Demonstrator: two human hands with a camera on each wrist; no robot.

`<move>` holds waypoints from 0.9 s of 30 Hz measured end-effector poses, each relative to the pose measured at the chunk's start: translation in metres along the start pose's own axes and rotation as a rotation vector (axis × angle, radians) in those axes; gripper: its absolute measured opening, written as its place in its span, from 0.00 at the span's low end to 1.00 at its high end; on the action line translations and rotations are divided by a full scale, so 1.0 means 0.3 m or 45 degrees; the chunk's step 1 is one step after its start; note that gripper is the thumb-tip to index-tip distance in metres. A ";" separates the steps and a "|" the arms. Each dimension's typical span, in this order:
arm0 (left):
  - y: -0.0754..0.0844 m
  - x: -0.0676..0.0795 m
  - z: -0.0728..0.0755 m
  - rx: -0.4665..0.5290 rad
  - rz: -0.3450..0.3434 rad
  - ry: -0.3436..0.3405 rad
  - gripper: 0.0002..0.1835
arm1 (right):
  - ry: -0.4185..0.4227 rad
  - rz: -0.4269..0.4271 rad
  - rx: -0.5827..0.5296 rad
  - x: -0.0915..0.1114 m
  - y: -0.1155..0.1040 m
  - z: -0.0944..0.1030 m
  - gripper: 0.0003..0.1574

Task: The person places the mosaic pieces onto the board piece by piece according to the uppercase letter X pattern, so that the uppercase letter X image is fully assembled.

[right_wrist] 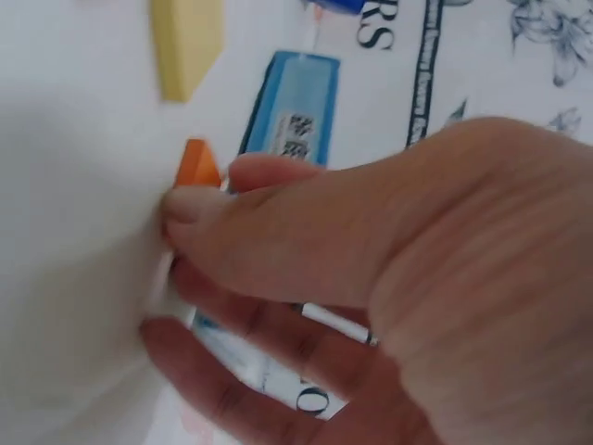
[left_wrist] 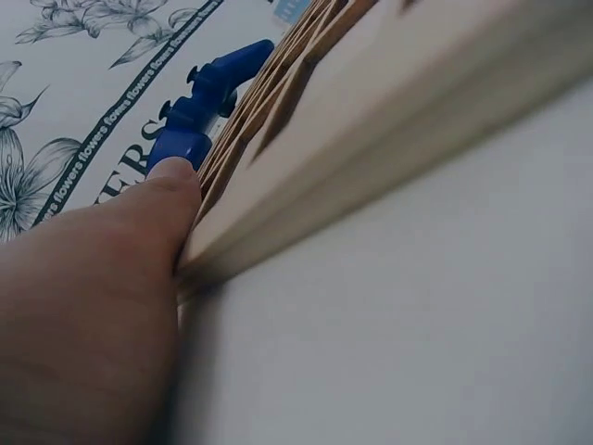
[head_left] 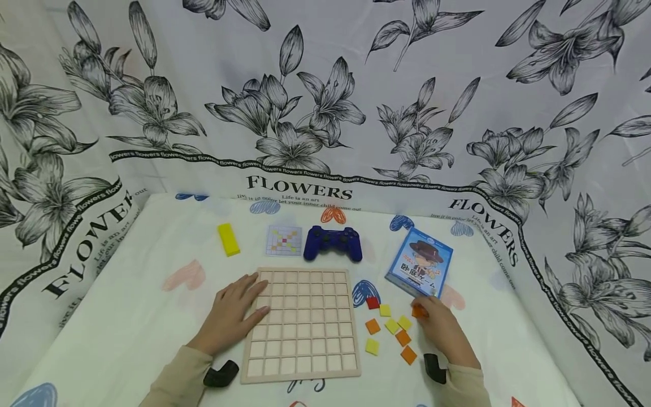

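Note:
My left hand (head_left: pixel 235 308) rests on the left edge of a wooden grid board (head_left: pixel 305 377), its fingers and thumb lying over the frame. In the left wrist view the thumb (left_wrist: pixel 172 176) touches the board's side (left_wrist: pixel 389 176). To the right of the board, my right hand (head_left: pixel 441 328) pinches an orange square tile (head_left: pixel 419 311) between thumb and fingers; the right wrist view shows that orange tile (right_wrist: pixel 196 165) at the thumb tip. Loose tiles lie beside this hand: a red tile (head_left: pixel 373 303), several yellow tiles (head_left: pixel 391 326) and several orange tiles (head_left: pixel 408 355).
A blue card game box (head_left: pixel 422 261) stands just beyond my right hand. Behind the board are a dark blue game controller (head_left: pixel 333 244), a patterned card (head_left: pixel 283 241) and a yellow block (head_left: pixel 229 239). A flower-print cloth (head_left: pixel 325 102) hangs behind the table.

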State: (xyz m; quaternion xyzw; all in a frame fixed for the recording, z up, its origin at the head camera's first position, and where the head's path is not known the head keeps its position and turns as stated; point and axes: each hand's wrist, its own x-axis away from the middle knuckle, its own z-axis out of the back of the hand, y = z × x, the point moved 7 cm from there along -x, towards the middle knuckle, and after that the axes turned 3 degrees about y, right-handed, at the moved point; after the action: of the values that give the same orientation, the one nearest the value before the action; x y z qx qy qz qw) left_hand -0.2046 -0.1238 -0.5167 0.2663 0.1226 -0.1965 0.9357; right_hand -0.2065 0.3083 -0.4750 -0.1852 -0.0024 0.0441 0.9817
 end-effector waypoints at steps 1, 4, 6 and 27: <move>0.001 -0.001 0.001 -0.003 0.001 0.005 0.32 | 0.012 0.005 0.009 0.003 0.000 0.004 0.16; 0.005 -0.003 0.005 0.000 0.004 0.007 0.32 | 0.015 0.011 0.026 0.007 0.001 0.008 0.15; 0.005 -0.004 0.007 0.001 0.011 0.003 0.31 | -0.008 -0.007 0.022 0.007 0.001 0.005 0.14; 0.000 0.003 0.009 -0.027 0.033 0.019 0.31 | 0.076 0.816 -0.092 -0.107 -0.530 -0.003 0.12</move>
State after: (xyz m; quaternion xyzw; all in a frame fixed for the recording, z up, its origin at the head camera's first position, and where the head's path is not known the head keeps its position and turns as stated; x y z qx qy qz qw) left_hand -0.2034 -0.1256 -0.5147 0.2593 0.1283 -0.1808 0.9400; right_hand -0.2249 0.1576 -0.4176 -0.2127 0.0834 0.3453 0.9103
